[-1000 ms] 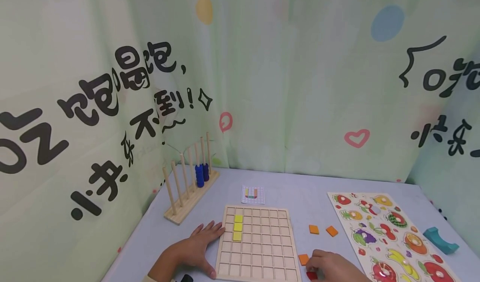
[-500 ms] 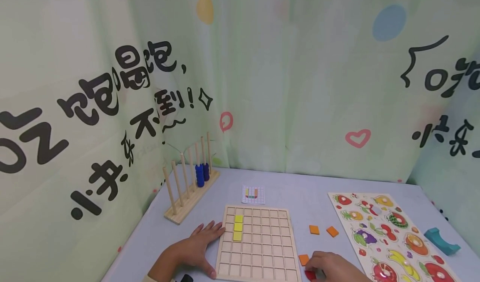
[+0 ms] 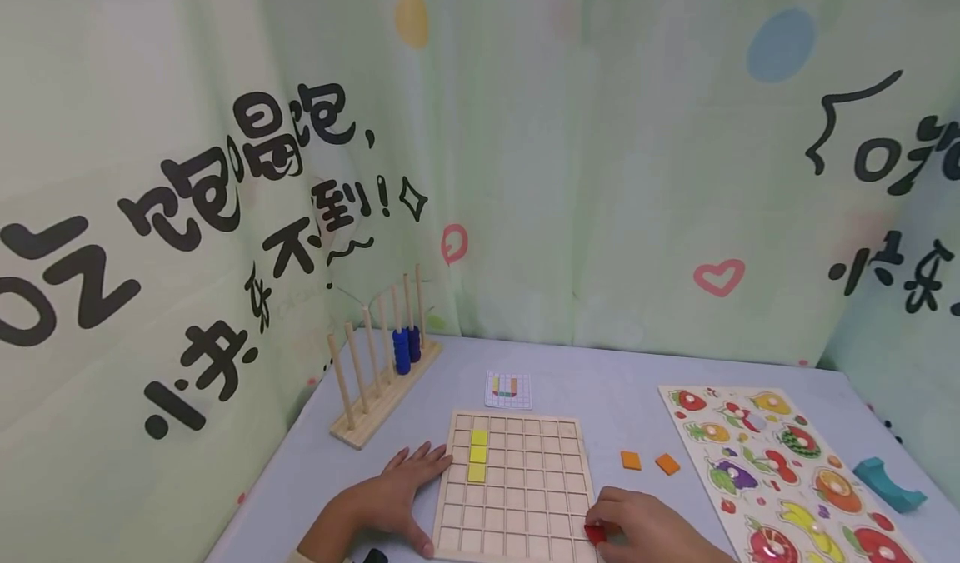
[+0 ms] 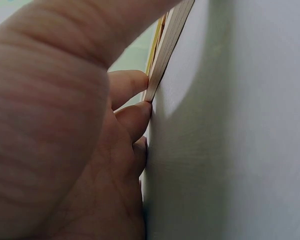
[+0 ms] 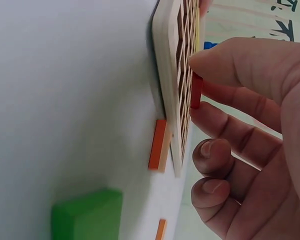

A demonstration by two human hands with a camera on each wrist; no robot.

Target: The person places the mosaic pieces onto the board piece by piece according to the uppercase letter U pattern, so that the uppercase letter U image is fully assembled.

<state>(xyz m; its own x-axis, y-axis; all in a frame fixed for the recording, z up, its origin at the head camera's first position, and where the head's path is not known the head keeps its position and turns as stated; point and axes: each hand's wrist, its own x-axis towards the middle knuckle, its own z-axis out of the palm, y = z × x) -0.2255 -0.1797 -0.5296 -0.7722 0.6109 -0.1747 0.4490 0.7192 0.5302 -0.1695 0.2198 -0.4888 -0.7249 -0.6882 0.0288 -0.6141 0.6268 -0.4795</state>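
Observation:
A wooden grid board [image 3: 534,488] lies on the table with three yellow tiles [image 3: 477,455] in one column near its left side. My left hand [image 3: 396,490] rests against the board's left edge, fingers spread and thumb near the lower corner. At the right edge, my right hand [image 3: 647,528] pinches a red square tile [image 3: 595,534] between thumb and fingers. The right wrist view shows the red tile [image 5: 196,91] at the board's face, with an orange tile [image 5: 158,145] on the table beside the edge. That orange tile is hidden by the hand in the head view.
Two orange tiles [image 3: 631,460] lie right of the board. A fruit-picture board [image 3: 757,496] and a teal arch block [image 3: 888,485] are farther right. Behind stands a pattern card [image 3: 508,390]; a peg rack [image 3: 386,396] stands back left. A green block [image 5: 87,215] shows in the right wrist view.
My right hand has picked up the red tile from the table and carried it left and slightly up to the board's right edge. My left hand stays in place.

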